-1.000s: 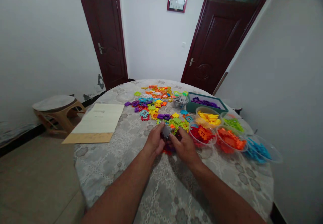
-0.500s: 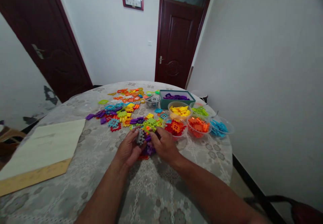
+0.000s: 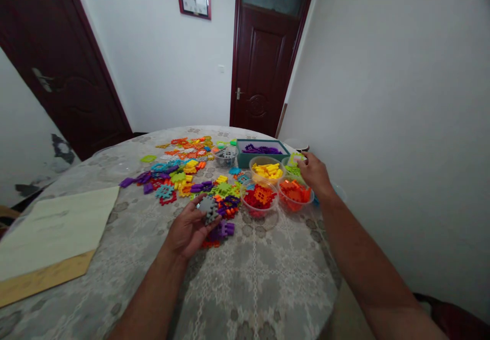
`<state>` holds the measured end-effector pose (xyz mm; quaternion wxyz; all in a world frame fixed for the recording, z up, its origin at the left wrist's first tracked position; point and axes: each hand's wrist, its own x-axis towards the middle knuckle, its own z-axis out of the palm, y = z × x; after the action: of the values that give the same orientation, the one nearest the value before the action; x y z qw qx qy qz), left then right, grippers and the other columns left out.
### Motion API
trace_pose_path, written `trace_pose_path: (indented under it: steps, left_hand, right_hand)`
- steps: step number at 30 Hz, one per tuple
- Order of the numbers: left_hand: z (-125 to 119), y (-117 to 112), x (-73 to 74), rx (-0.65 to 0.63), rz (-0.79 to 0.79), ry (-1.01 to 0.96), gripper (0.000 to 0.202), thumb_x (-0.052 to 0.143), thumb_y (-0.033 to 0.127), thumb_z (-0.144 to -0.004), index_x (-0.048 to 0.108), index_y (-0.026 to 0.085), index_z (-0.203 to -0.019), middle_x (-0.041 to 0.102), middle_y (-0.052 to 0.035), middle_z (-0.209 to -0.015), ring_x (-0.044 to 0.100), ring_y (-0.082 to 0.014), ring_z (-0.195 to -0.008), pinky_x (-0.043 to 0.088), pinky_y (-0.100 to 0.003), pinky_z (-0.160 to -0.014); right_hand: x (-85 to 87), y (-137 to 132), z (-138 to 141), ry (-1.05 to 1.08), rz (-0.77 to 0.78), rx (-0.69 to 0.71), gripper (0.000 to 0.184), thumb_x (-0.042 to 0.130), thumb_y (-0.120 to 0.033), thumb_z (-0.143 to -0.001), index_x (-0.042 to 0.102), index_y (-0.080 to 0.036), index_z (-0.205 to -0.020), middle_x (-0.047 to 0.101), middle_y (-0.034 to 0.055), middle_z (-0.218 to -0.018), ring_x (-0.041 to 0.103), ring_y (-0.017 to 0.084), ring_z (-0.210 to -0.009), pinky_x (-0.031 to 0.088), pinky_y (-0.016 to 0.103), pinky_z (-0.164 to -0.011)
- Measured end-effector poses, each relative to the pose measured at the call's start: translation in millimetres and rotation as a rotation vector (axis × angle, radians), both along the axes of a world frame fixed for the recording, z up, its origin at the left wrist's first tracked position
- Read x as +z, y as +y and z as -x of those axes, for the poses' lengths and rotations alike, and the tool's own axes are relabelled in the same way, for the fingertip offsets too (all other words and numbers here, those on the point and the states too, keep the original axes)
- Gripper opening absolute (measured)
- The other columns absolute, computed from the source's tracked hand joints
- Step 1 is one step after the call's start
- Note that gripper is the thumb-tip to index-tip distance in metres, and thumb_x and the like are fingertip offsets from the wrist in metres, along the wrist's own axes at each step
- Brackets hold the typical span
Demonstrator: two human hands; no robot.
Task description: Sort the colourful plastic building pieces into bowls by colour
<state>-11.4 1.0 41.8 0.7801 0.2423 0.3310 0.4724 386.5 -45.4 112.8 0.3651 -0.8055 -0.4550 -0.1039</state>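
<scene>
My left hand lies palm up on the round table and grips a grey plastic building piece between thumb and fingers. Purple pieces and a red one lie just beside it. My right hand is stretched out to the right, fingers curled over the bowl of green pieces, a pale green piece at its fingertips. A heap of loose coloured pieces covers the middle of the table.
Clear bowls of red, orange and yellow pieces stand by a teal box of purple ones. A small bowl of grey pieces stands further back. A board with paper lies at the left. Two dark doors stand behind.
My right hand has left the grey piece and swung right to the bowl of green pieces. My left hand has kept the grey piece. The view has turned a little to the right.
</scene>
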Motion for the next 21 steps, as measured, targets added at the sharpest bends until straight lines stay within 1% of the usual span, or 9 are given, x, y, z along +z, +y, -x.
trace_pose_path:
  steps: [2, 5, 7, 9, 11, 13, 17, 19, 21]
  left_hand:
    - [0.0, -0.9, -0.3, -0.022, -0.023, 0.002, 0.063, 0.068, -0.004, -0.072, 0.066, 0.023, -0.13, 0.074, -0.0064, -0.097, 0.075, -0.0204, -0.078, 0.069, -0.045, -0.076]
    - [0.3, -1.2, -1.6, -0.059, -0.048, 0.013, 0.065, 0.073, -0.001, -0.074, 0.064, 0.024, -0.134, 0.074, -0.0047, -0.095, 0.075, -0.0194, -0.075, 0.07, -0.044, -0.074]
    - [0.3, -1.3, -2.8, -0.061, -0.057, 0.025, 0.064, 0.075, 0.002, -0.076, 0.062, 0.025, -0.135, 0.074, -0.0046, -0.095, 0.075, -0.0196, -0.077, 0.07, -0.043, -0.073]
    - [-0.1, -2.1, -3.9, -0.056, -0.069, 0.035, 0.063, 0.077, 0.004, -0.078, 0.061, 0.024, -0.135, 0.073, -0.0033, -0.093, 0.075, -0.0187, -0.076, 0.07, -0.043, -0.072]
    - [-1.1, -3.7, -4.5, -0.06, -0.078, 0.043, 0.064, 0.078, 0.006, -0.078, 0.06, 0.024, -0.136, 0.071, -0.0014, -0.09, 0.073, -0.0176, -0.072, 0.07, -0.043, -0.069]
    - [-2.5, -5.5, -4.5, -0.076, -0.085, 0.048, 0.066, 0.08, 0.007, -0.077, 0.059, 0.024, -0.138, 0.07, -0.0012, -0.09, 0.072, -0.0177, -0.07, 0.07, -0.042, -0.065]
    - [-5.6, -9.0, -4.9, -0.094, -0.114, 0.069, 0.069, 0.085, 0.011, -0.074, 0.059, 0.024, -0.137, 0.072, -0.0041, -0.097, 0.073, -0.0192, -0.071, 0.068, -0.037, -0.06]
    - [-6.9, -10.2, -5.9, -0.108, -0.135, 0.083, 0.068, 0.087, 0.013, -0.074, 0.06, 0.024, -0.135, 0.073, -0.0051, -0.1, 0.073, -0.0197, -0.073, 0.066, -0.035, -0.058]
    - [-7.6, -10.7, -7.6, -0.134, -0.151, 0.091, 0.065, 0.089, 0.016, -0.074, 0.062, 0.023, -0.133, 0.074, -0.007, -0.104, 0.074, -0.0197, -0.075, 0.065, -0.033, -0.058]
  right_hand:
    - [-4.8, 4.1, -16.4, -0.007, 0.045, -0.032, 0.051, 0.054, -0.03, -0.095, 0.066, -0.013, -0.141, 0.078, 0.0157, -0.111, 0.071, 0.028, -0.098, 0.052, 0.038, -0.092]
    - [-11.9, 2.6, -23.7, -0.005, 0.049, -0.045, 0.046, 0.048, -0.024, -0.094, 0.071, -0.013, -0.133, 0.078, 0.0165, -0.118, 0.071, 0.028, -0.105, 0.051, 0.039, -0.098]
    - [-15.4, -2.0, -17.6, -0.012, 0.031, -0.04, 0.045, 0.043, -0.022, -0.095, 0.074, -0.014, -0.127, 0.077, 0.0162, -0.122, 0.07, 0.028, -0.111, 0.05, 0.039, -0.102]
    - [-17.8, -7.6, -1.3, -0.01, -0.011, -0.001, 0.045, 0.041, -0.022, -0.095, 0.076, -0.015, -0.123, 0.077, 0.0151, -0.123, 0.07, 0.028, -0.113, 0.05, 0.039, -0.104]
    - [-19.2, -13.5, 26.5, 0.018, -0.06, 0.098, 0.042, 0.044, -0.025, -0.095, 0.077, -0.016, -0.119, 0.078, 0.0134, -0.121, 0.071, 0.027, -0.11, 0.051, 0.04, -0.102]
    - [-19.5, -20.0, 64.4, 0.084, -0.06, 0.263, 0.037, 0.048, -0.031, -0.096, 0.076, -0.018, -0.117, 0.078, 0.0118, -0.118, 0.072, 0.027, -0.105, 0.054, 0.04, -0.097]
    - [-21.6, -31.6, 149.7, 0.217, 0.066, 0.631, 0.033, 0.057, -0.04, -0.098, 0.073, -0.022, -0.12, 0.078, 0.0086, -0.114, 0.072, 0.024, -0.096, 0.055, 0.038, -0.09]
    - [-26.9, -31.4, 183.1, 0.279, 0.096, 0.735, 0.034, 0.061, -0.04, -0.098, 0.07, -0.022, -0.125, 0.077, 0.0072, -0.109, 0.071, 0.022, -0.092, 0.055, 0.037, -0.087]
    - [-35.9, -25.3, 204.5, 0.344, 0.108, 0.779, 0.036, 0.064, -0.037, -0.096, 0.068, -0.021, -0.128, 0.077, 0.0059, -0.102, 0.071, 0.021, -0.088, 0.055, 0.035, -0.083]
